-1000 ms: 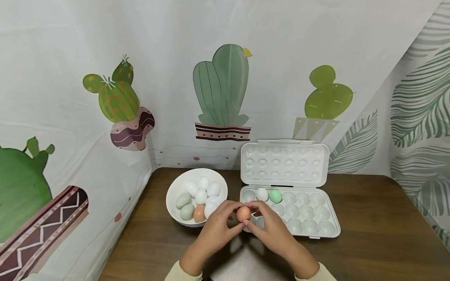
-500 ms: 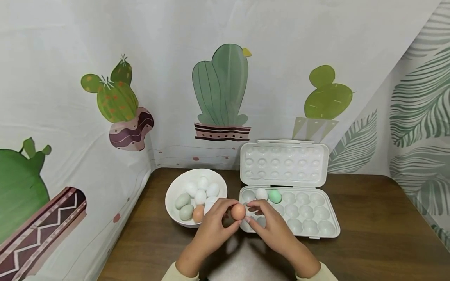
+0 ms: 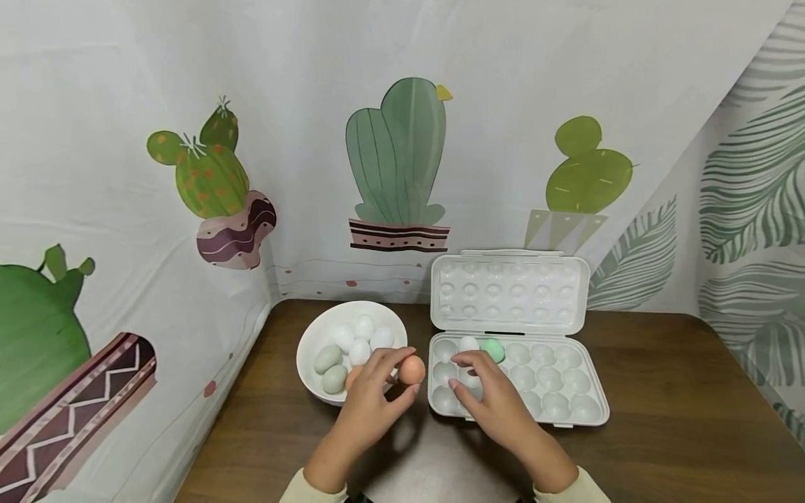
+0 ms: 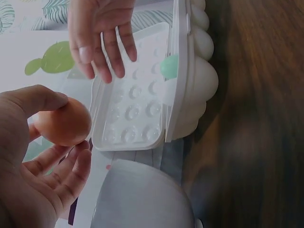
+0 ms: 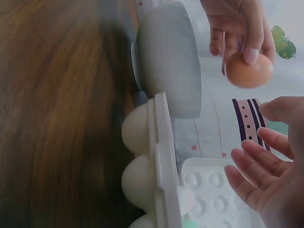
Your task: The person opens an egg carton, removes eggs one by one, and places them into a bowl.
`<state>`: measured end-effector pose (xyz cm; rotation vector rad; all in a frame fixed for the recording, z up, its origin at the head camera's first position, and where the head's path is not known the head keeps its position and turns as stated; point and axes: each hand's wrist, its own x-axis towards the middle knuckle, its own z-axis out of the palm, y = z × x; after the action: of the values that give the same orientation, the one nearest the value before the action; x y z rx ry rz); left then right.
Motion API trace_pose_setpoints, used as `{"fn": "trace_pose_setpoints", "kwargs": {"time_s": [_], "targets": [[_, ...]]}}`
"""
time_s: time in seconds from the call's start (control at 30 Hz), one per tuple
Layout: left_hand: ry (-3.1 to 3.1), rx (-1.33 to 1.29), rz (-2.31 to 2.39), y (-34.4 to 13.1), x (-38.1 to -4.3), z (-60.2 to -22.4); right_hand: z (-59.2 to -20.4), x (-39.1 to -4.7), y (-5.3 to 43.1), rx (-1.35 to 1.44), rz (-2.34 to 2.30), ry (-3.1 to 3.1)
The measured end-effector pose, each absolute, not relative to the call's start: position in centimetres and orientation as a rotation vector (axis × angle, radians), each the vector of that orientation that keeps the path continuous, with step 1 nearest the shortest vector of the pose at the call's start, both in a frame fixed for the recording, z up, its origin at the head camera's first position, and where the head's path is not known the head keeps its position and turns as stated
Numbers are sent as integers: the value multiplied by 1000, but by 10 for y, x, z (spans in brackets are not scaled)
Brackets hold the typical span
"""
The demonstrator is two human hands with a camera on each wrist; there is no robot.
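Note:
My left hand (image 3: pixel 371 395) pinches a brown egg (image 3: pixel 411 370) between thumb and fingers, held up between the bowl and the egg carton. In the left wrist view the egg (image 4: pixel 65 121) sits against the thumb and fingertips. My right hand (image 3: pixel 497 398) holds nothing; its fingers are spread and relaxed over the left part of the carton. The white plastic egg carton (image 3: pixel 600 409) lies with its lid raised. In its back row sit a white egg (image 3: pixel 468 344) and a green egg (image 3: pixel 493 351); the right hand hides some cups.
The white bowl (image 3: pixel 306 335) at the left holds several white eggs, grey-green eggs (image 3: pixel 327 359) and another brown egg (image 3: pixel 352 377), partly behind the left hand. The carton's lid (image 3: pixel 509 321) leans up toward the patterned cloth (image 3: pixel 302 175) behind the wooden table (image 3: pixel 679 391).
Both hands were at the brown egg one second ago. The right hand has let go and drawn slightly right; the left hand has carried the egg left toward the bowl.

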<state>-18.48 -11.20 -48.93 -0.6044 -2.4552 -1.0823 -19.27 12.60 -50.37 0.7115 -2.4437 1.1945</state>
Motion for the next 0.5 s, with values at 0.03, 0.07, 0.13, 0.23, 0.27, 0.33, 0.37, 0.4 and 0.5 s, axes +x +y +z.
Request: {"fn": "trace_pose_setpoints", "kwargs": {"time_s": [0.03, 0.07, 0.13, 0.23, 0.27, 0.33, 0.37, 0.4, 0.5], "targets": [[-2450, -593, -1059, -113, -185, -489, -504, -194, 127, 696, 1183, -2447], [-2442, -582, -1042, -115, -186, -489, -505, -194, 128, 681, 1172, -2450], [-2432, -565, -1033, -118, -187, -489, -506, -196, 130, 648, 1140, -2460], [-2414, -558, -1078, -124, -189, -489, -508, -199, 132, 614, 1097, -2464], [-2411, -552, -1092, -126, -190, -489, -508, -200, 133, 602, 1085, -2469], [-2409, -538, -1113, -130, -190, -489, -510, -201, 135, 580, 1066, -2478], [-2408, -532, -1115, -131, -191, -490, -510, -202, 136, 570, 1065, -2480], [-2411, -522, -1117, -133, -191, -490, -510, -202, 136, 562, 1067, -2481], [-2424, -493, -1125, -138, -192, -491, -512, -204, 138, 536, 1071, -2488]]}}
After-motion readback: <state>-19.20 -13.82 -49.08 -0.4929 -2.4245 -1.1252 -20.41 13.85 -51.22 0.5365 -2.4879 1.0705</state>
